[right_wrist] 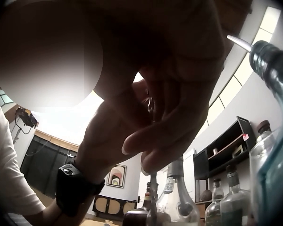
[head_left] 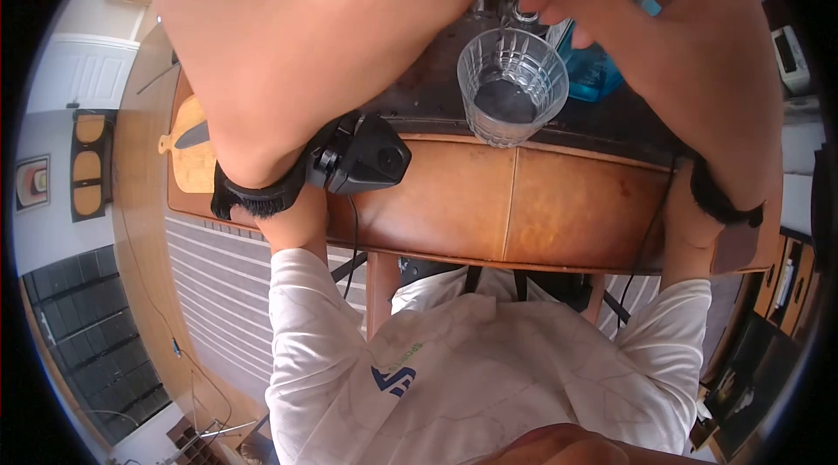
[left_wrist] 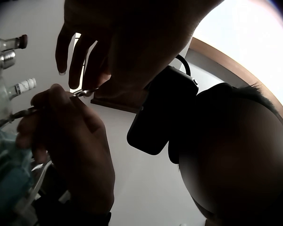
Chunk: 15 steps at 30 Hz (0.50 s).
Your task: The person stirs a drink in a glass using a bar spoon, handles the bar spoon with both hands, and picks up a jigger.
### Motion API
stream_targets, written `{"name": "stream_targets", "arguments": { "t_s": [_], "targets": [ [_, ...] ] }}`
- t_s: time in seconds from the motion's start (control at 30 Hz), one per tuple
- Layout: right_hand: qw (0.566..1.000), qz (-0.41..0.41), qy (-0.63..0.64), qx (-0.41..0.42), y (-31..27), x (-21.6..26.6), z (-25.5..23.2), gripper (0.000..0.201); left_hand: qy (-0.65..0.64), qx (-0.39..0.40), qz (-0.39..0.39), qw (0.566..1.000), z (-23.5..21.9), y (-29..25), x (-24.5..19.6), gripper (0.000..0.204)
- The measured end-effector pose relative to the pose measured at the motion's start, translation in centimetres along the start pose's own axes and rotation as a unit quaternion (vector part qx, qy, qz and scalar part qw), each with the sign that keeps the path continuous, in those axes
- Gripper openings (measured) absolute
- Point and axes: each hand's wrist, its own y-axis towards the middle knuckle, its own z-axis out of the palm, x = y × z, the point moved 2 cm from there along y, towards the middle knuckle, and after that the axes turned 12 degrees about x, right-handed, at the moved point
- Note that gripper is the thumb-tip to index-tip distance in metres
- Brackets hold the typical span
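A cut-patterned clear glass (head_left: 556,103) stands on the dark tabletop in the head view, nearer the body than the hands. A thin twisted metal rod (left_wrist: 26,112) runs through my right hand (left_wrist: 73,141), whose fingers and thumb curl round it. My left hand (left_wrist: 127,52) is above in the left wrist view, thumb and forefinger pinching the rod's upper end, other fingers hanging loosely. In the right wrist view the rod (right_wrist: 153,200) descends below my right hand (right_wrist: 179,94); its lower end is hidden. The head view cuts off most of my left hand.
A blue bottle (head_left: 589,72) stands right of the glass. Several clear bottles (right_wrist: 234,202) stand beyond the hands, and a bottle with a metal pourer (right_wrist: 269,61) is close at the right. A wooden board (head_left: 190,170) with a knife lies at the left, by the brown leather edge.
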Motion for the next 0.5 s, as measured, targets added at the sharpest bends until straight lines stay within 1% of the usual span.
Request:
{"name": "stream_targets", "arguments": {
  "t_s": [0.07, 0.1, 0.17, 0.2, 0.27, 0.4, 0.5],
  "targets": [
    [1.0, 0.002, -0.007, 0.0, 0.1, 0.3, 0.0, 0.014, 0.002, 0.001, 0.002, 1.0, -0.1, -0.2, -0.4, 0.016],
    [1.0, 0.004, -0.011, -0.001, 1.2, 0.8, 0.9, 0.014, 0.003, 0.002, 0.002, 1.0, -0.1, -0.3, -0.4, 0.016],
    [1.0, 0.007, -0.018, -0.001, 0.3, 0.9, 0.1, 0.014, 0.005, 0.003, 0.004, 1.0, 0.1, -0.4, -0.6, 0.016],
    [1.0, 0.008, -0.021, -0.001, 1.1, 1.6, 1.0, 0.014, 0.005, 0.003, 0.004, 1.0, -0.2, -0.5, -0.7, 0.016],
    [1.0, 0.011, -0.027, 0.0, 1.4, 2.1, 1.3, 0.014, 0.007, 0.003, 0.004, 1.0, -0.5, -0.5, -0.7, 0.016],
    [0.999, 0.016, -0.036, 0.002, 2.2, 2.8, 1.9, 0.014, 0.012, 0.002, 0.003, 1.0, 0.3, -0.5, -1.0, 0.015],
    [0.999, 0.022, -0.044, 0.002, 1.4, 3.1, 1.5, 0.014, 0.014, 0.002, 0.003, 1.0, 0.2, -0.5, -1.0, 0.015]
  ]
}}
